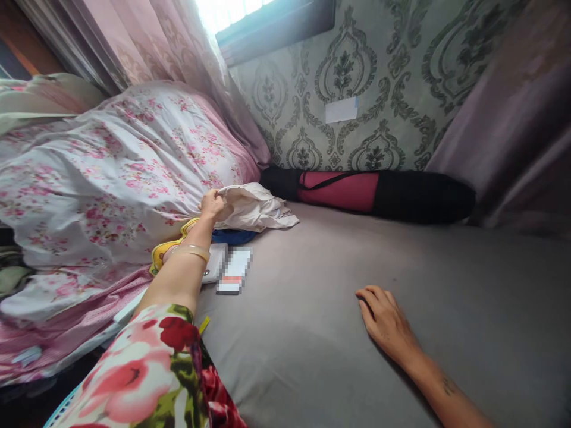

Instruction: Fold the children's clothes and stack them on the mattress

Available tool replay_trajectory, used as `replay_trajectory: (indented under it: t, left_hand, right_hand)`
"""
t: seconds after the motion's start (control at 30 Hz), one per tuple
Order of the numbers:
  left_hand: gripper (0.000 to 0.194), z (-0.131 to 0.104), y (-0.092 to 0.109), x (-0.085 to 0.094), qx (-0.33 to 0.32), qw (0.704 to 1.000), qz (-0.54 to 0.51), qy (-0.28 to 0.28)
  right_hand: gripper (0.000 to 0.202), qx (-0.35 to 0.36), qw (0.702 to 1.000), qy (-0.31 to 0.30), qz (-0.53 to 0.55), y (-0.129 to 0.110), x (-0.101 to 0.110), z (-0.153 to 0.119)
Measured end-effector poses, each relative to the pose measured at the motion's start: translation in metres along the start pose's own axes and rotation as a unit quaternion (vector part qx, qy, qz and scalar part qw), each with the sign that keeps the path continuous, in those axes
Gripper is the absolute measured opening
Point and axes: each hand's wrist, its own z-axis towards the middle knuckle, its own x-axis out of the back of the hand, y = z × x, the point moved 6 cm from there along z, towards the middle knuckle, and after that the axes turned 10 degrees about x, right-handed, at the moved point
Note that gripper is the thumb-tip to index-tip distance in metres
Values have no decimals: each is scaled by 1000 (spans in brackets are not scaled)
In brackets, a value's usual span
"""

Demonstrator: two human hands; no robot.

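A crumpled off-white cloth (pixel 259 208), perhaps a garment, lies at the far left of the grey bed surface (pixel 321 333). My left hand (pixel 213 205) is closed on its left end with the arm stretched out. Under the cloth shows a piece of dark blue fabric (pixel 234 237). My right hand (pixel 384 318) rests palm down on the grey sheet, holding nothing, its fingers loosely bent and a little apart. Beside my left forearm lie a phone (pixel 235 270) with a blurred screen and a pale flat item (pixel 215 264), partly hidden by the arm.
A yellow cartoon-shaped item (pixel 167 252) sits behind my left forearm. Floral bedding (pixel 134 160) is heaped at the left. A long black and pink bag (pixel 343 193) lies along the patterned wall (pixel 294 89). Curtains (pixel 517 137) hang at the right.
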Motion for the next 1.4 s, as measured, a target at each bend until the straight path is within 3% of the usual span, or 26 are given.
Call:
replay_trajectory:
  t: [0.1, 0.17, 0.37, 0.57, 0.77, 0.93, 1.1, 1.4]
  left_hand:
    - [26, 4, 18, -3, 12, 993, -115, 21]
    - [25, 3, 34, -7, 10, 972, -233, 16]
    - [19, -19, 94, -18, -47, 897, -433, -72]
    - [24, -66, 150, -30, -79, 838, -498, -207]
    - [27, -131, 190, -42, -84, 789, -523, -311]
    - [21, -186, 209, -61, -56, 717, -571, -395]
    - [31, -243, 210, -83, 39, 655, -594, -465]
    - [48, -323, 220, -89, 62, 606, -578, -542]
  right_hand:
    - [26, 0, 1000, 0, -1, -2, 1, 0]
    - [25, 0, 1000, 0, -3, -3, 2, 0]
    - [25, -1, 1000, -6, -3, -3, 2, 0]
    - [23, -4, 1000, -9, 1, -3, 2, 0]
    - [24, -12, 999, -9, 33, -3, 4, 0]
    - [26, -44, 993, 17, 104, 0, 9, 1]
    - [25, -70, 978, 70, 184, 6, 15, 3]
    - [27, -118, 951, 116, 263, 17, 31, 10]
